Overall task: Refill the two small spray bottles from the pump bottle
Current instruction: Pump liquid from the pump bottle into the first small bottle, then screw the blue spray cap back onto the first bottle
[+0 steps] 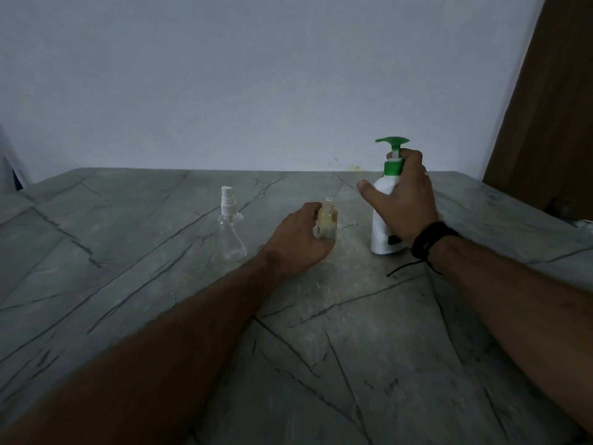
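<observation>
A white pump bottle (382, 226) with a green pump head stands upright on the grey marble-patterned table (321, 348), right of centre. My right hand (402, 200) wraps around its upper body and neck. Just to its left, a small clear bottle (329, 221) with no cap and yellowish liquid inside stands on the table, and my left hand (295, 239) grips it from the left. Further left stands a second small clear spray bottle (231, 232) with its white sprayer top on, untouched; it looks empty.
A pale wall runs along the table's far edge. A brown wooden panel (545, 107) stands at the far right. I wear a black band (431, 240) on my right wrist, with a loose cord trailing onto the table.
</observation>
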`<action>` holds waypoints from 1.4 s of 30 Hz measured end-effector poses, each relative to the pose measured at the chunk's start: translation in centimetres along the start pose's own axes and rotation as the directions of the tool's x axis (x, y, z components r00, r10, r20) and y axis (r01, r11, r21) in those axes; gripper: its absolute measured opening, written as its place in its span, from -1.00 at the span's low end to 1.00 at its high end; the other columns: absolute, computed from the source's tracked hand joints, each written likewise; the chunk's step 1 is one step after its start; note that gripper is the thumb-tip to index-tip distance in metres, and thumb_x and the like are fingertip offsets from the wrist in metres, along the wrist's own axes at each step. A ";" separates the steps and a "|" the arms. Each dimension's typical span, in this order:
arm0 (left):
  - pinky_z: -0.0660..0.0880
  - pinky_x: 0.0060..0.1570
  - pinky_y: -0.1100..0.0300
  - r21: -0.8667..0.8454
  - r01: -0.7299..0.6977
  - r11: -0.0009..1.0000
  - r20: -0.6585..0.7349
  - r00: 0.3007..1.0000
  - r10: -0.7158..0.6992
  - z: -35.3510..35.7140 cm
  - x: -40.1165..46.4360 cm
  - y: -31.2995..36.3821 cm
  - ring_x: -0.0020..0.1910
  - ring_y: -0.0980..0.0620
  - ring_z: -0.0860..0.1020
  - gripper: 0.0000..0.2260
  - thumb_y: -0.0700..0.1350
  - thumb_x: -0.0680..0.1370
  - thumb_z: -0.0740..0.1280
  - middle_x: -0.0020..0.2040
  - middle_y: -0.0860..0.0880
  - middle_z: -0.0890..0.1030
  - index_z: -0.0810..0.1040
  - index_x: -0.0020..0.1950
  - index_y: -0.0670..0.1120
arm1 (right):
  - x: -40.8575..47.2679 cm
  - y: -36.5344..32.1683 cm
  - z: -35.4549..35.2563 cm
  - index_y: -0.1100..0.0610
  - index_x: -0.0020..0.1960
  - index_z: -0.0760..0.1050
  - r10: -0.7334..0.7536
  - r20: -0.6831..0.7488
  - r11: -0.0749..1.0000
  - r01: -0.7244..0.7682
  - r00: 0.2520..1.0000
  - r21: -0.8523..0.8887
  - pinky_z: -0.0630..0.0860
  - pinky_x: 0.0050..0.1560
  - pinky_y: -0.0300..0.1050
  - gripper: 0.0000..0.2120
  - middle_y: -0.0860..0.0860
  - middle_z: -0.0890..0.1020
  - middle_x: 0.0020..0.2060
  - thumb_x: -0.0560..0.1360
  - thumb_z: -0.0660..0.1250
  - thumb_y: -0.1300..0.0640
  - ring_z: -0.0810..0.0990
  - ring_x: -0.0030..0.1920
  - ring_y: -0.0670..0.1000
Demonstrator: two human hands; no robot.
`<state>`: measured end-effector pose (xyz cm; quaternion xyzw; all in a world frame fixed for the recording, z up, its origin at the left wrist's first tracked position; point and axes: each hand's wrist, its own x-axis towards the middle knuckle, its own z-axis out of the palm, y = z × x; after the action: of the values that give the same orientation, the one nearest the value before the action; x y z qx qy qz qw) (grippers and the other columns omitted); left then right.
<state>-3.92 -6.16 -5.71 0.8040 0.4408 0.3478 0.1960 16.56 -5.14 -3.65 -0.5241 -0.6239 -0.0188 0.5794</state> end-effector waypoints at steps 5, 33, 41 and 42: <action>0.41 0.09 0.22 0.033 0.019 0.999 -0.012 1.000 -0.019 0.1 0.3 -0.2 0.21 0.01 0.48 -0.46 -0.12 0.46 0.42 0.28 -0.03 0.51 0.35 0.41 -0.06 | 0.4 0.0 0.5 0.16 0.31 0.28 0.054 -0.012 0.999 -0.054 0.998 -0.008 0.30 -0.03 -0.21 -0.31 -0.01 0.40 0.07 0.40 0.52 -0.14 0.35 0.06 -0.04; 0.49 -0.02 0.11 0.211 0.000 0.977 0.012 1.000 -0.003 0.1 0.5 -0.2 0.03 -0.03 0.55 -0.79 -0.10 0.51 0.31 0.06 -0.05 0.59 0.56 0.12 -0.09 | -5.1 -7.9 -1.0 0.07 0.53 0.16 0.003 0.345 0.991 0.044 0.939 -0.128 0.45 0.22 -0.08 -0.19 0.01 0.39 0.27 0.43 0.49 -0.08 0.43 0.21 -0.02; 0.31 -0.08 0.23 0.287 -0.002 0.958 -0.006 1.000 0.004 0.2 0.5 -0.1 0.04 -0.03 0.50 -0.76 -0.17 0.50 0.31 0.08 -0.08 0.56 0.56 0.15 -0.12 | -5.9 -6.0 1.4 0.14 0.52 0.21 0.156 0.431 0.979 -0.079 0.889 -0.190 0.45 0.29 -0.07 -0.26 0.11 0.45 0.36 0.49 0.42 -0.13 0.48 0.29 0.07; 0.30 -0.07 0.23 0.288 0.000 0.958 -0.013 1.000 0.004 0.2 0.6 -0.1 0.05 -0.03 0.50 -0.75 -0.16 0.51 0.31 0.09 -0.08 0.56 0.56 0.19 -0.11 | -5.8 -5.8 1.6 0.14 0.51 0.23 0.158 0.426 0.978 -0.082 0.891 -0.192 0.44 0.30 -0.04 -0.28 0.11 0.45 0.36 0.49 0.42 -0.11 0.48 0.30 0.07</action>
<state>-3.62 -5.63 -5.74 0.8221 0.4872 0.2854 0.0736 10.30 -10.40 -5.10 -0.5996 -0.7009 0.0830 0.3773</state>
